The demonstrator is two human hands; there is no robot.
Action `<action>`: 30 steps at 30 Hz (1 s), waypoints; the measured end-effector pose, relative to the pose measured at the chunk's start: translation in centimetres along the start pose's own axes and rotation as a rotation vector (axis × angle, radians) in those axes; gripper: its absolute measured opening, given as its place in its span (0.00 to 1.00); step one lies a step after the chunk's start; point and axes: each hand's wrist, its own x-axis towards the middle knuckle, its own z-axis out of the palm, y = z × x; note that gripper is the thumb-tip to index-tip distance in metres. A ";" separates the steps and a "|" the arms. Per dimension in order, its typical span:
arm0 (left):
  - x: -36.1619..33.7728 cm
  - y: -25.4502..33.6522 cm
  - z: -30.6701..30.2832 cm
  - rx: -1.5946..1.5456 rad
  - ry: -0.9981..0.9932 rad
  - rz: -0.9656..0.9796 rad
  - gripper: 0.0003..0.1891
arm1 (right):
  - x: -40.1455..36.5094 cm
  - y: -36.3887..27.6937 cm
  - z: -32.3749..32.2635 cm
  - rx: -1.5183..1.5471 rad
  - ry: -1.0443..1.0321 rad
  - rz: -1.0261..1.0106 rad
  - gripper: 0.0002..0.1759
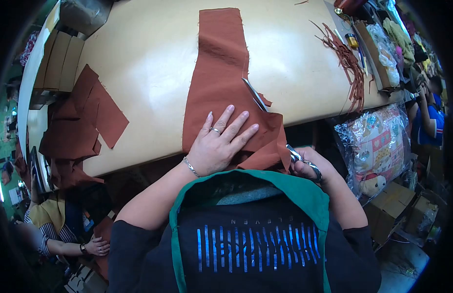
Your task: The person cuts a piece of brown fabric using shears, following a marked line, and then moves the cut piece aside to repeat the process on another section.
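Observation:
A long rust-brown fabric piece [216, 68] lies across the table and bunches up at the near edge. My left hand [220, 141] rests flat on it with fingers spread, wearing a ring and a bracelet. My right hand [312, 163] grips the handles of metal scissors [256, 94] at the table's edge. One blade shows on top of the cloth near its right side. The middle of the scissors is hidden under a raised fold. A small scrap of the same cloth sits beside the blade.
Cut brown pieces [75, 122] are piled at the left edge of the table [148, 73]. Thin fabric strips [351, 73] lie at the right, beside a box [375, 58]. A plastic-wrapped patterned bundle [380, 144] stands below. A co-worker's hand [97, 246] touches brown cloth at lower left.

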 end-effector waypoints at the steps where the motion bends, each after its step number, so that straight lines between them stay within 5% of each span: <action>1: 0.0 0.2 -0.2 -0.002 -0.010 -0.008 0.28 | 0.2 -0.1 -0.1 -0.015 -0.007 0.001 0.35; 13: -0.1 1.5 -0.5 -0.058 0.007 -0.085 0.23 | 1.2 -0.1 -0.9 -0.124 -0.050 0.018 0.35; 20: -0.2 1.6 -0.9 -0.064 -0.024 -0.089 0.23 | 0.7 0.0 -0.6 -0.112 0.017 0.013 0.33; 23: -0.3 1.5 -0.7 -0.068 -0.124 -0.060 0.32 | 0.6 1.1 -0.3 -0.069 0.049 -0.010 0.32; 30: 0.5 2.5 -2.3 -0.176 -0.075 -0.060 0.27 | 0.0 3.0 0.8 -0.206 0.196 -0.006 0.25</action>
